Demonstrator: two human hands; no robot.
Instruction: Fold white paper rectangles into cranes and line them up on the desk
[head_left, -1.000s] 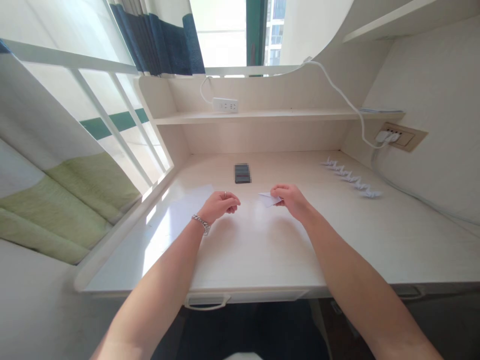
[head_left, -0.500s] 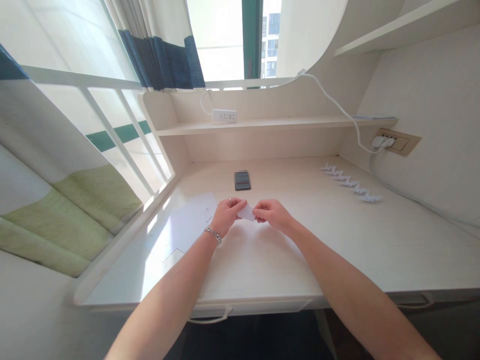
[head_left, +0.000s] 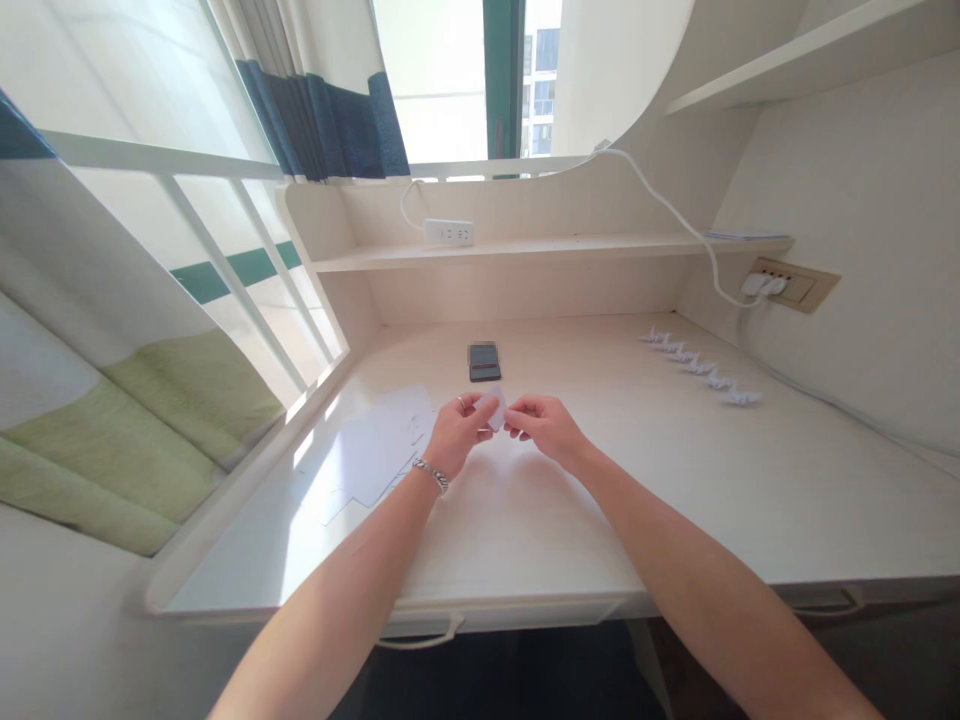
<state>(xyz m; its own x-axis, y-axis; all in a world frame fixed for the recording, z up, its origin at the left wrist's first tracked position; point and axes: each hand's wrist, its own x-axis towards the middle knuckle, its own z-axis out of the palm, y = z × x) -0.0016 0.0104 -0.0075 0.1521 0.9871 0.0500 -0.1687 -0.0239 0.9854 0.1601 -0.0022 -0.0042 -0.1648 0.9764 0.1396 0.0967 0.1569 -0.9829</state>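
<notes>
A small folded piece of white paper point(head_left: 494, 406) is pinched between the thumb and fingers of my left hand point(head_left: 454, 437), which wears a ring and a chain bracelet. Its pointed tip stands up toward the back of the desk. My right hand point(head_left: 553, 428) has its fingers closed at the paper's lower right edge. Both hands are just above the desk, in front of a dark phone-like rectangle point(head_left: 484, 364). Exact creases in the paper are too small to make out.
White paper sheets point(head_left: 375, 437) lie on the left of the desk point(head_left: 525, 540), partly in sunlight. Several folded paper figures point(head_left: 700, 367) stand in a slanting row at the back right. A power strip point(head_left: 449, 232) sits on the shelf, and a white cable point(head_left: 675, 212) runs to the wall socket.
The folded paper has turned from lying slanted between both hands to pointing upward in my left hand. Both hands have stayed nearly in place, the left wrist shifting slightly right.
</notes>
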